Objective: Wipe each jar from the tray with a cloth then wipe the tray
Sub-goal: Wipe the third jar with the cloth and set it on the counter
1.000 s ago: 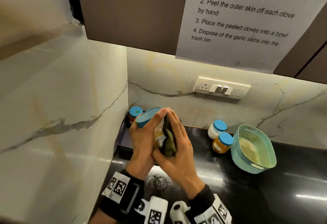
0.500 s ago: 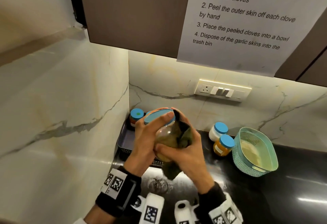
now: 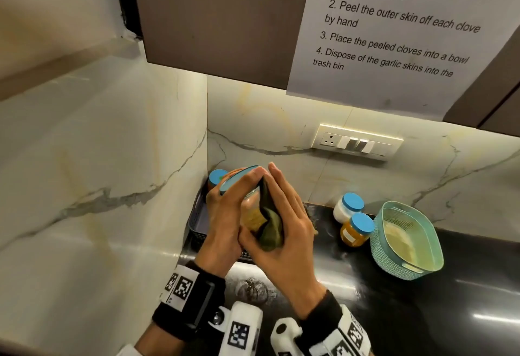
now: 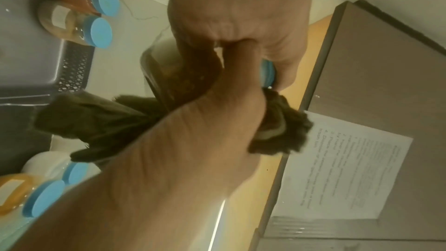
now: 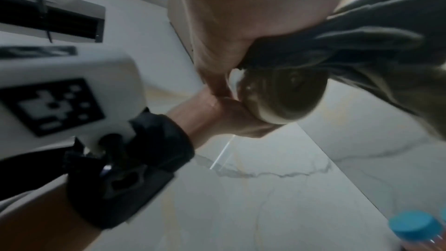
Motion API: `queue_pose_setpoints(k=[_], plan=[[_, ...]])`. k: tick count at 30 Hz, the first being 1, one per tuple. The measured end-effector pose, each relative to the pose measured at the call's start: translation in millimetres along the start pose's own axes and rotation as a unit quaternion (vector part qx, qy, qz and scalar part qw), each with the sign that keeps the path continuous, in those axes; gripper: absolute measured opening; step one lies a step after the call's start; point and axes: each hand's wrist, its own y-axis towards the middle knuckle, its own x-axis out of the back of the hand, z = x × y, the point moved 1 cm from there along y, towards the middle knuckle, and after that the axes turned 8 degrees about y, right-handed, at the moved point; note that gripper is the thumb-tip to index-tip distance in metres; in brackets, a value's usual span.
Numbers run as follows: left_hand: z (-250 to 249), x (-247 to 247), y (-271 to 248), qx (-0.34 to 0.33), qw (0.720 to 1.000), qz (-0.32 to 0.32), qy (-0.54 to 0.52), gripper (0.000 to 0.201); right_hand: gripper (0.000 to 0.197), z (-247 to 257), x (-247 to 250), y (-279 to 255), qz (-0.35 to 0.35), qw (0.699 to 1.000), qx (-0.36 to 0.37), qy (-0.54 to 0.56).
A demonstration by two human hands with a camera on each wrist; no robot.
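Observation:
Above the dark grey tray, my left hand grips a glass jar by its blue lid, tilted with the lid to the left. My right hand holds the olive cloth against the jar's right side, fingers stretched up along it and thumb under the cloth. The left wrist view shows the cloth wrapped round the jar. From the right wrist view I see the jar's base bare, with the cloth beside it. Two more blue-lidded jars stand in the tray.
On the black counter to the right stand a white jar and an orange jar, both blue-lidded, then a teal basket. Marble walls close the corner on the left and behind. A cabinet hangs overhead.
The jar has tipped back, lid to the left. My right hand, wrapped round the jar half a second ago, has slid the cloth along its side and straightened its fingers.

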Motion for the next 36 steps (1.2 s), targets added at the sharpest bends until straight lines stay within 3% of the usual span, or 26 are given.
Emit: queue_pose_setpoints(k=[3, 6, 10, 13, 17, 19, 21, 23, 25, 27, 30, 32, 34, 36], plan=[[5.2, -1.6, 0.8, 0.003, 0.999, -0.030, 0.025, 0.061, 0.086, -11.6, -2.1, 1.6, -0.006, 0.996, -0.050, 0.069], [8.7, -0.8, -0.5, 0.015, 0.996, -0.028, 0.088, 0.074, 0.077, -20.9, 12.5, 14.9, 0.013, 0.955, -0.213, 0.204], [-8.1, 5.8, 8.1, 0.043, 0.983, 0.123, 0.128, 0.062, 0.067, -26.9, 40.1, 34.3, 0.085, 0.895, -0.311, 0.307], [-16.9, 1.5, 15.1, 0.045, 0.979, 0.153, 0.128, 0.049, 0.064, -19.0, 38.4, 37.9, 0.107, 0.899, -0.293, 0.308], [-7.6, -6.1, 13.8, 0.008, 0.992, 0.102, 0.068, 0.023, 0.083, -4.1, 18.4, 22.1, 0.007, 0.963, -0.185, 0.195], [-2.5, -5.3, 12.0, 0.030, 0.995, 0.094, 0.021, 0.029, 0.093, -1.7, 4.9, 8.4, -0.029, 0.996, -0.078, 0.039], [1.7, -3.9, 10.1, 0.044, 0.996, 0.079, 0.012, 0.042, 0.092, -5.4, 0.7, -3.2, -0.037, 0.998, -0.008, -0.054], [5.0, -4.6, 7.1, 0.035, 0.998, 0.050, 0.028, 0.053, 0.092, -12.9, 6.2, -0.5, -0.022, 0.999, -0.043, 0.014], [9.0, -5.8, 4.6, 0.018, 0.998, 0.025, 0.047, 0.067, 0.093, -16.8, 16.6, 12.6, 0.014, 0.980, -0.146, 0.137], [10.9, -9.3, 4.7, 0.012, 0.999, 0.011, 0.048, 0.073, 0.093, -16.4, 21.3, 21.3, 0.041, 0.964, -0.201, 0.168], [4.7, -14.1, 5.4, 0.028, 0.999, 0.033, 0.024, 0.061, 0.100, -5.7, 13.8, 11.7, 0.007, 0.995, -0.104, -0.009], [0.3, -16.0, 5.2, 0.035, 0.998, 0.043, 0.026, 0.047, 0.097, -7.0, 8.7, -0.6, -0.016, 0.996, -0.031, -0.083], [4.8, -15.2, 5.0, 0.028, 0.998, 0.032, 0.050, 0.041, 0.097, -14.1, 8.7, -2.5, -0.016, 0.998, -0.040, -0.048], [11.7, -13.7, 4.1, 0.019, 0.997, 0.018, 0.068, 0.046, 0.097, -23.8, 17.6, 3.8, 0.005, 0.990, -0.124, 0.062]])
